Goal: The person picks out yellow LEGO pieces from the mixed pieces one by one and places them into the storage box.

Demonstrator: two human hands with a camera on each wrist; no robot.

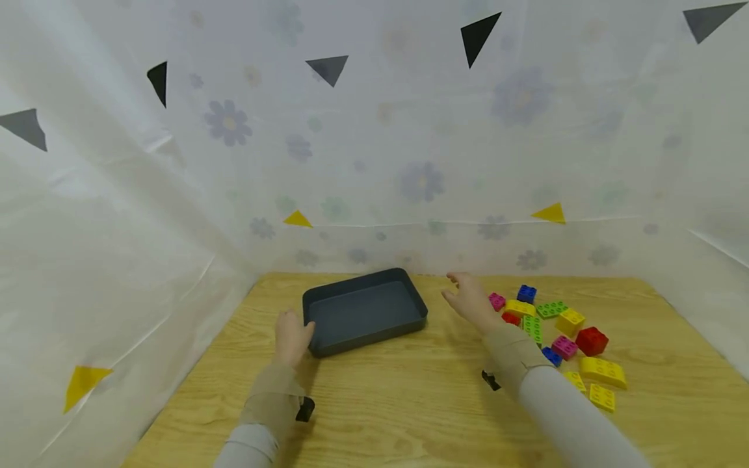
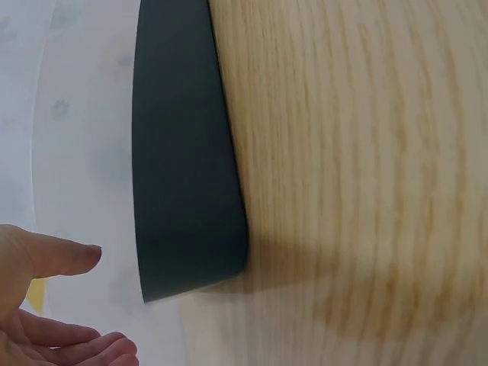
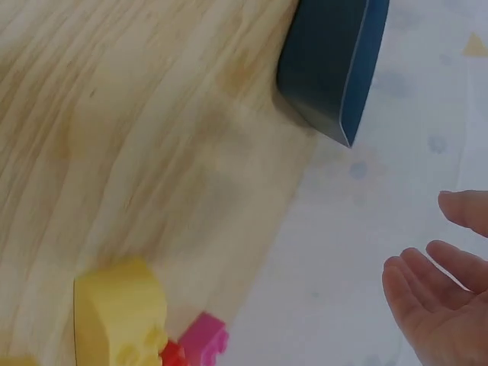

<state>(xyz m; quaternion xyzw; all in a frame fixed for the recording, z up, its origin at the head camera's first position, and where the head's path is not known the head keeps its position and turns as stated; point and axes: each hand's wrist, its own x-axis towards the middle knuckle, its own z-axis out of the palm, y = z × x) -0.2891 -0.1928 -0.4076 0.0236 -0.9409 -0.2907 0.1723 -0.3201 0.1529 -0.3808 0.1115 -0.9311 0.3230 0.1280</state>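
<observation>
A dark grey rectangular tray [image 1: 365,309] lies on the wooden table, slightly turned. At its left end is my left hand [image 1: 290,339], thumb spread from the fingers. In the left wrist view, a gap shows between that hand [image 2: 57,305] and the tray's side [image 2: 183,152]. My right hand [image 1: 470,302] hovers between the tray's right end and a group of toy building bricks, fingers spread and holding nothing. In the right wrist view, its palm [image 3: 450,305] faces toward the tray's corner [image 3: 328,84], apart from it.
Loose bricks cover the table's right side, among them a red brick [image 1: 591,341], a yellow arched brick [image 1: 604,372], a green brick [image 1: 551,309] and a blue brick [image 1: 526,294]. A flowered white sheet [image 1: 374,149] hangs behind the wooden table [image 1: 380,409] and at both sides.
</observation>
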